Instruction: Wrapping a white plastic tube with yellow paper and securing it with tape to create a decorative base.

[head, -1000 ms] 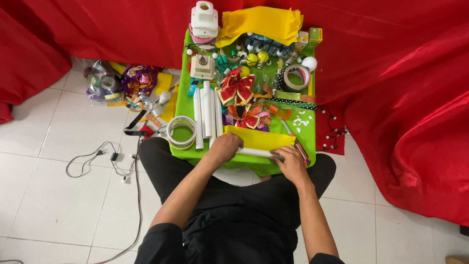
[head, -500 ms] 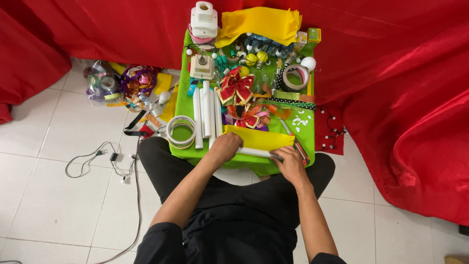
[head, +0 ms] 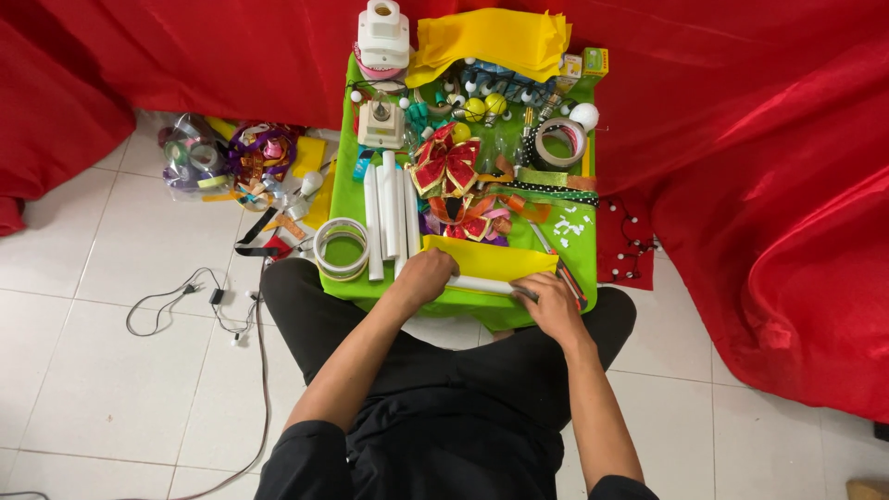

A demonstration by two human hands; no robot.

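Up at twelve o'clock on the green counter (head: 579,264) a small yellow box (head: 594,61) stands at the far right corner, its print too small to make out. Beside it, toward eleven o'clock, a folded yellow sheet (head: 491,37) drapes over the far edge, and a white dispenser (head: 383,32) sits at the far left corner. A clear bag (head: 190,157) full of coloured ribbon rolls lies on the floor at nine o'clock, touching a heap of ribbons.

At the middle of the counter lie red bows (head: 446,167), small balls and a tape ring (head: 558,141). Four white tubes (head: 389,213) lie side by side, pointing toward twelve o'clock, with a wide tape roll (head: 341,246) just beside them at the near left corner.

At six o'clock, along the near edge, yellow paper (head: 495,259) lies flat, its near side rolled around a white tube (head: 482,284). The left hand (head: 428,275) is curled, pressing down on the left end of the roll. The right hand (head: 551,304) is closed on the right end, fingers over the paper's edge. A pen-like stick (head: 567,278) lies just beside the right hand.
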